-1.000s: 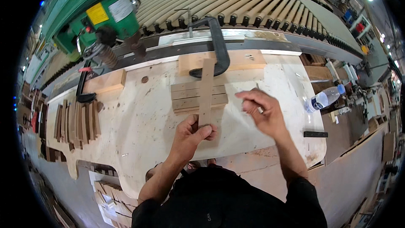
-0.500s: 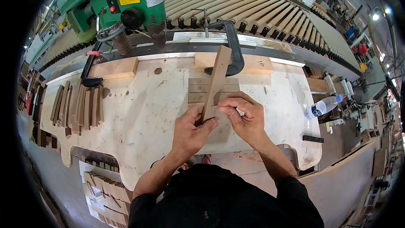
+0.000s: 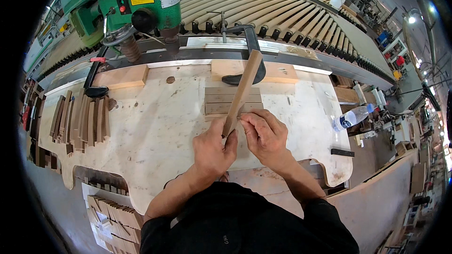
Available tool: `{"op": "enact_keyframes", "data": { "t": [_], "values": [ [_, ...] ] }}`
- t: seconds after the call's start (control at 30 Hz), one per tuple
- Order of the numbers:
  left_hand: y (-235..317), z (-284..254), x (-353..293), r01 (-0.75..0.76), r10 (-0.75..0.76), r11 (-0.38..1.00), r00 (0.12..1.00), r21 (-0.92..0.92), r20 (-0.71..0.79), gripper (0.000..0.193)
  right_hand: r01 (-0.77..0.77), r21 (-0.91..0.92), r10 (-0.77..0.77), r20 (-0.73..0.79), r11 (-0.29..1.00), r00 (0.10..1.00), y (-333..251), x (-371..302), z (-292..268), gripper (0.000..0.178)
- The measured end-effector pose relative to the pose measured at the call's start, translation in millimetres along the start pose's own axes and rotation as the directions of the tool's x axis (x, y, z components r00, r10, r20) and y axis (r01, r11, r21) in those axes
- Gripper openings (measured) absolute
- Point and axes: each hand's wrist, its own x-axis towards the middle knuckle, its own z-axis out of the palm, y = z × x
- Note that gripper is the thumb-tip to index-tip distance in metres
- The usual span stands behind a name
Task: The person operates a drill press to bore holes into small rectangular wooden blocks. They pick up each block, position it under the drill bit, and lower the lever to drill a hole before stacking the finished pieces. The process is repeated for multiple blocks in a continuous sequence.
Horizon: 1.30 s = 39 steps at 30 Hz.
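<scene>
Over the near half of a pale workbench [image 3: 160, 131], the left hand [image 3: 211, 149] is closed around the lower end of a wooden strip [image 3: 245, 87], which slants up and away to the right. The right hand [image 3: 267, 136] has thumb and fingers pinched together close against the strip's right side, near that same end; what lies between those fingertips is too small to tell. Just beyond the hands, more strips [image 3: 233, 97] lie side by side on the bench. Behind them a black clamp [image 3: 255, 56] sits over a light wood block [image 3: 278, 72]. Farther left stands a group of brown slats [image 3: 84, 120], with a green machine [image 3: 162, 16] above and behind. Near the right edge are a plastic bottle [image 3: 354, 117] and a short black bar [image 3: 342, 152].
</scene>
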Motion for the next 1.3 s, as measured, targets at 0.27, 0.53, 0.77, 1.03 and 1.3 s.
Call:
{"op": "enact_keyframes", "data": {
  "t": [0.27,0.53,0.77,1.03,1.3],
  "values": [
    [1.9,5.9,-2.3,-0.071,0.073,0.995,0.997,0.068,-0.026,0.036,-0.001,-0.089,0.005,0.047,0.996,0.999,-0.8,-2.8,-4.4,0.025],
    [11.7,16.0,-4.5,-0.144,0.152,0.978,0.987,0.153,-0.045,0.039,-0.027,-0.092,0.032,0.049,0.995,0.998,-0.2,-9.1,-11.4,0.026],
    [17.3,24.5,-4.7,-0.248,0.259,0.945,0.966,0.213,-0.026,0.041,-0.065,-0.104,0.069,0.031,0.992,0.997,1.4,-16.6,-19.1,0.029],
    [21.4,35.3,-4.0,-0.285,0.288,0.945,0.958,0.162,0.001,0.040,-0.066,-0.133,0.066,-0.011,0.989,0.998,10.9,-31.2,-22.9,0.032],
    [19.6,27.9,12.8,0.051,-0.047,0.998,0.994,-0.035,0.103,0.033,-0.518,0.314,0.551,-0.017,0.795,0.835,20.4,-44.1,-37.4,0.007]
  ]
}}
